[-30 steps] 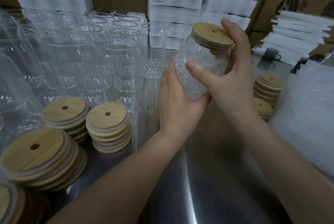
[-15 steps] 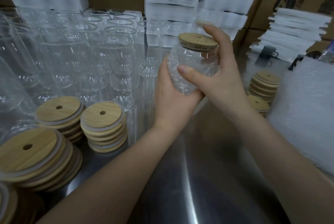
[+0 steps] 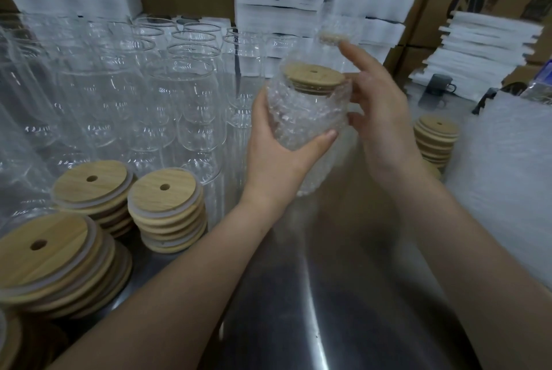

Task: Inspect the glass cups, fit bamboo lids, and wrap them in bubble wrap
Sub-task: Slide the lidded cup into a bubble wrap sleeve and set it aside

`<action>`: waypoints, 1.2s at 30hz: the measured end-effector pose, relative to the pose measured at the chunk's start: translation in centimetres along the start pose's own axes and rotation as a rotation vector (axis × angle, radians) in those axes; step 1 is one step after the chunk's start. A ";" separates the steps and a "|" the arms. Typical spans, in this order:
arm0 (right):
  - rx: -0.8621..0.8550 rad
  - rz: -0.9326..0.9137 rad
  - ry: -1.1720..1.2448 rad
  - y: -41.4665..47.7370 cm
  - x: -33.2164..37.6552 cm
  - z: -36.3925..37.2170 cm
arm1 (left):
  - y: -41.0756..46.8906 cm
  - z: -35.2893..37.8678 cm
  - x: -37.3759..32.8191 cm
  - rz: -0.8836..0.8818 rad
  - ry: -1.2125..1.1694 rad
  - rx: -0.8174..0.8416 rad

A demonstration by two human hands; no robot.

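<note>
Stacks of bamboo lids (image 3: 89, 214) with centre holes stand at the near left on the steel table (image 3: 328, 295), with rows of empty glass cups (image 3: 143, 86) standing mouth-up behind them. In the middle, the wrapped cup (image 3: 304, 119) is held above the table, its long axis nearly upright and tipped slightly toward the camera, its mouth closed by a bamboo lid (image 3: 313, 77) facing up. Bubble wrap (image 3: 301, 128) sheathes its body. The left hand (image 3: 277, 148) grips the cup's lower half, thumb across the front. The right hand (image 3: 379, 113) is now spread beside the cup, fingers loose; a second ago they curled over the lid. At the right stands another lid stack (image 3: 436, 139) beside white foam sheets (image 3: 507, 166).
</note>
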State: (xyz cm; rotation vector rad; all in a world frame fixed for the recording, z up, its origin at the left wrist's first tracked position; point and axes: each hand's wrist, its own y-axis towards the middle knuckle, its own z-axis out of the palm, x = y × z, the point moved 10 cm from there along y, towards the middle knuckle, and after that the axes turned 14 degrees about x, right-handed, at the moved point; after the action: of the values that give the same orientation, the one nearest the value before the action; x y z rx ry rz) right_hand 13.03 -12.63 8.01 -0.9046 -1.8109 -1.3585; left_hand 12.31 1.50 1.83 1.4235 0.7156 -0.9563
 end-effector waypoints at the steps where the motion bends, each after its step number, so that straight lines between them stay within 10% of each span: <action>1: -0.039 0.009 0.075 0.0 -0.4 -0.6 | 0.1 0.1 0.0 -0.001 -0.008 0.022; 13: -0.209 -0.050 0.339 -0.5 -1.0 -3.6 | 0.4 -0.1 -0.1 -0.060 -0.046 0.092; 20: 0.060 0.221 0.225 0.2 -3.3 -0.8 | 0.5 -0.6 -0.4 -0.017 -0.158 0.042; 36: -0.133 0.037 0.257 -0.5 -1.5 -2.7 | 1.1 -3.5 -3.4 0.051 -0.170 -0.217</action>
State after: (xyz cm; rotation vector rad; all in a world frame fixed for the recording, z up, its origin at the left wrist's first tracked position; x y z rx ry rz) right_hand 13.71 -15.57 7.08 -0.7867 -1.5176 -1.5112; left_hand 12.12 5.24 5.14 1.1513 0.6329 -0.9182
